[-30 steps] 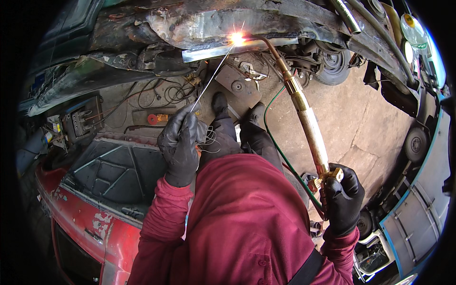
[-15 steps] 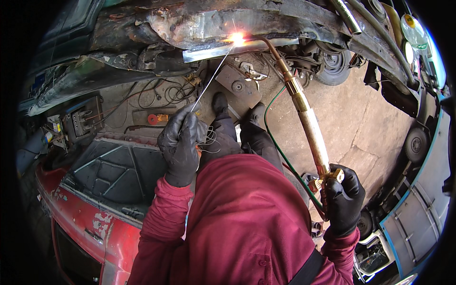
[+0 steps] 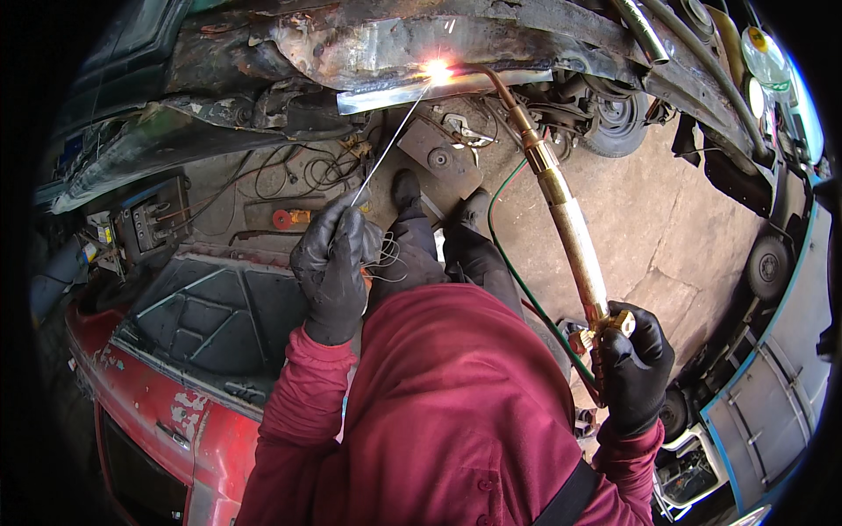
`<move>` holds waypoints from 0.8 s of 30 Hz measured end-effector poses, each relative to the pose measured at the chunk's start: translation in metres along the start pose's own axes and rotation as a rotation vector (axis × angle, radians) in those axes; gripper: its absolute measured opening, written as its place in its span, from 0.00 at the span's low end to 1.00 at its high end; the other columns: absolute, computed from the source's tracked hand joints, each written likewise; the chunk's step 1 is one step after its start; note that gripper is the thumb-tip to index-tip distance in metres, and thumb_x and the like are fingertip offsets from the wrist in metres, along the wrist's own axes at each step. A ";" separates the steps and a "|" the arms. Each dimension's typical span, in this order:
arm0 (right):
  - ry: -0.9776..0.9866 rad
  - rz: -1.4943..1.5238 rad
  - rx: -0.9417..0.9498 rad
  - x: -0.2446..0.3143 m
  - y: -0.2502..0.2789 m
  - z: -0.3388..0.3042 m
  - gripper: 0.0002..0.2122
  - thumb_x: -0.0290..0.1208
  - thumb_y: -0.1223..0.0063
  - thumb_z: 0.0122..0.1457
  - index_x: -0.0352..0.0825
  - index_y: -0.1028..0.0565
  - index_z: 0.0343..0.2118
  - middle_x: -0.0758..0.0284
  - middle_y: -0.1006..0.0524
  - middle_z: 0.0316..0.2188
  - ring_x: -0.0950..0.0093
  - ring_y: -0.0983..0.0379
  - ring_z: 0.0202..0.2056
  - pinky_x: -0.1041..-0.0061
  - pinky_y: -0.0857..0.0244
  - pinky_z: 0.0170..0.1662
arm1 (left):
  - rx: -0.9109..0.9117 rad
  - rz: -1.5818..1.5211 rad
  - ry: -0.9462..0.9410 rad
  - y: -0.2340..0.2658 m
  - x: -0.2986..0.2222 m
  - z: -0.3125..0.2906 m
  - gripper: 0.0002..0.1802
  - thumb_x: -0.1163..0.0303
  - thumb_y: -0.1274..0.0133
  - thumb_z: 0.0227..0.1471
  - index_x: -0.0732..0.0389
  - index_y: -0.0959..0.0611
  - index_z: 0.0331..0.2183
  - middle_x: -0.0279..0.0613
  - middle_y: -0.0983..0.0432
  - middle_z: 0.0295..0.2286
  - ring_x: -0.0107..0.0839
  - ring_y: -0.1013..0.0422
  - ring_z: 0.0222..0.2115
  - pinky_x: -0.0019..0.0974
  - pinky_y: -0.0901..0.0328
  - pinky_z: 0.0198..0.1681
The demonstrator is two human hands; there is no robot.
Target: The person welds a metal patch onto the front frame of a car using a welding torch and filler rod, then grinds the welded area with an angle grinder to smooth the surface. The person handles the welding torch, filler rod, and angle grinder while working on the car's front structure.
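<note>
My left hand [image 3: 336, 263], in a black glove, is closed on a thin welding rod [image 3: 390, 145]. The rod's far end reaches into a bright glow on the car body, and its loose coils hang beside my palm. In my black-gloved right hand [image 3: 638, 368] is the valve end of a brass gas welding torch [image 3: 568, 219]. Its bent tip points left into the same glow. A shiny metal strip [image 3: 377, 99] runs along the lower edge of the scorched body panel [image 3: 351, 48], right at the glow. Glare hides the exact contact of rod, flame and metal.
Green and red hoses [image 3: 502, 237] drop from the torch beside my legs. A red car [image 3: 215, 438] stands at the left, a grey-blue vehicle panel [image 3: 763, 421] at the right. Cables [image 3: 307, 171] and an orange-red power tool [image 3: 292, 219] lie on the floor, near a metal box [image 3: 438, 156].
The glow is slightly smaller, and the thin spark above it is replaced by small bright marks higher on the panel. Both hands, the rod and the torch stay nearly still.
</note>
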State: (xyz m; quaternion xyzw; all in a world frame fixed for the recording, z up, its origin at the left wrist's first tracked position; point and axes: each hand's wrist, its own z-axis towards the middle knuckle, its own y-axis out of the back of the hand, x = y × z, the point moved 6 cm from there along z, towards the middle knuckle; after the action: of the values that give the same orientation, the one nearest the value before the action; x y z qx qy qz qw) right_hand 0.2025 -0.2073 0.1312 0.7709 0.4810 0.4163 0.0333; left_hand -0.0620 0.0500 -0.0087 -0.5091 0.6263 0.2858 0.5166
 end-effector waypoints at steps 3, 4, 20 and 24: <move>0.037 -0.024 -0.011 0.002 0.001 0.001 0.14 0.22 0.39 0.62 0.27 0.20 0.51 0.66 0.15 0.41 0.78 0.20 0.42 0.74 0.26 0.50 | -0.004 0.019 -0.012 0.000 -0.001 0.000 0.19 0.70 0.51 0.74 0.72 0.19 0.56 0.29 0.33 0.23 0.17 0.39 0.24 0.28 0.39 0.31; 0.045 0.007 0.006 0.002 0.000 0.001 0.14 0.22 0.39 0.62 0.27 0.20 0.51 0.66 0.15 0.41 0.78 0.20 0.42 0.74 0.26 0.50 | -0.007 0.029 -0.010 0.000 -0.001 0.000 0.19 0.70 0.51 0.74 0.72 0.19 0.56 0.29 0.33 0.23 0.17 0.39 0.24 0.29 0.39 0.31; 0.032 0.006 -0.002 0.001 0.000 -0.002 0.14 0.21 0.38 0.62 0.27 0.20 0.51 0.66 0.15 0.42 0.78 0.20 0.43 0.74 0.27 0.52 | -0.023 -0.002 0.001 0.001 0.002 0.000 0.19 0.70 0.50 0.73 0.72 0.19 0.57 0.29 0.33 0.22 0.17 0.39 0.24 0.29 0.39 0.31; 0.038 -0.009 -0.004 0.002 -0.001 -0.001 0.14 0.21 0.38 0.62 0.27 0.20 0.51 0.65 0.15 0.42 0.78 0.20 0.44 0.74 0.27 0.52 | -0.007 -0.006 -0.020 -0.001 0.000 0.000 0.19 0.70 0.50 0.73 0.73 0.19 0.57 0.29 0.33 0.22 0.17 0.39 0.24 0.29 0.39 0.30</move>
State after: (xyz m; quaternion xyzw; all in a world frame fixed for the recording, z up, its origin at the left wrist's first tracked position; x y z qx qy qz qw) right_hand 0.2016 -0.2061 0.1326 0.7605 0.4840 0.4319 0.0276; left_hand -0.0615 0.0500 -0.0082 -0.5099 0.6187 0.2915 0.5217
